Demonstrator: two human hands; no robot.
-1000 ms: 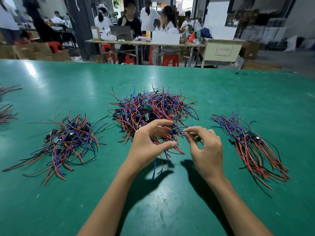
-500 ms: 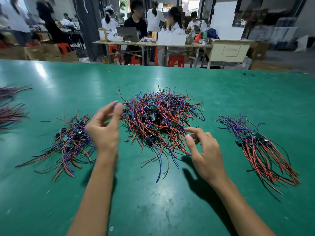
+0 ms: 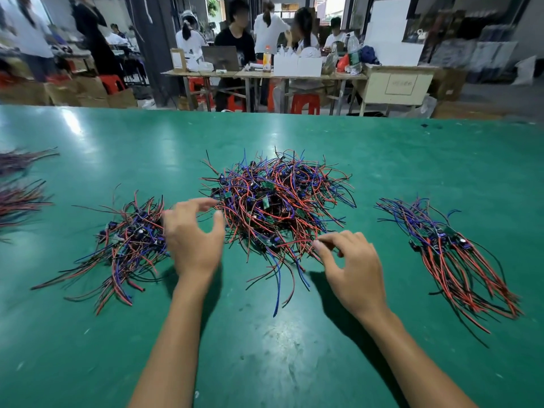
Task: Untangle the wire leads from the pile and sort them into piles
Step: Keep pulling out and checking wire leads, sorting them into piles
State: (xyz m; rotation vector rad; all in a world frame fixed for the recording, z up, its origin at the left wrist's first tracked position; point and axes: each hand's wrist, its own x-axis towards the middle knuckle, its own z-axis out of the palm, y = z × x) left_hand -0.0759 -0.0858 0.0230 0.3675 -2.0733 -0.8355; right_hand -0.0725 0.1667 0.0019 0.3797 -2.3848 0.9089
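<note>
A tangled pile (image 3: 273,201) of red, blue and black wire leads with small green boards lies in the middle of the green table (image 3: 265,348). A sorted pile (image 3: 129,242) lies to its left and another sorted pile (image 3: 450,254) to its right. My left hand (image 3: 191,240) hovers between the left pile and the tangle, thumb and fingers curved apart, holding nothing. My right hand (image 3: 353,266) is at the near right edge of the tangle, and its thumb and forefinger pinch a red wire lead (image 3: 297,242) there.
Two more bundles of leads lie at the far left edge, the nearer bundle (image 3: 20,198) and the farther bundle (image 3: 23,159). Beyond the table's far edge several people sit and stand at a workbench (image 3: 265,73) with boxes and red stools.
My left hand went from the tangle over to the left pile and has now swung back toward the tangle, empty. My right hand stayed at the tangle's near edge.
</note>
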